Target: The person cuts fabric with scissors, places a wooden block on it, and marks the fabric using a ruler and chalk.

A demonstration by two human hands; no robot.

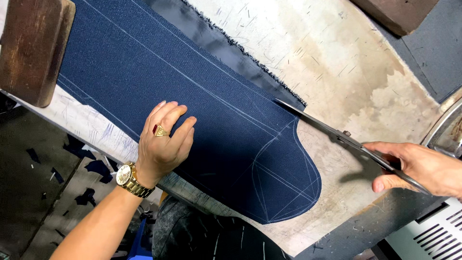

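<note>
One piece of navy cloth (192, 96) lies flat across a worn table (346, 62), marked with white chalk lines, its rounded end pointing toward the near edge. A darker lining (211, 33) with a frayed edge shows under its far side. One pair of scissors (332, 135) meets the cloth's right edge, blades nearly closed at the cloth. Two wooden blocks are in view: one (33, 48) sits on the cloth's upper left end, the other (394, 14) at the top right corner of the table. Navy scraps (91, 168) litter the floor at lower left.

The left hand (166, 144) rests palm down on the cloth, fingers together and extended, grasping nothing; it wears a ring (161, 130) and a gold watch (127, 177). The right hand (423, 168) comes in from the right, clenched around the scissors' handles, thumb below. Nothing lies between the blades and the cloth.
</note>
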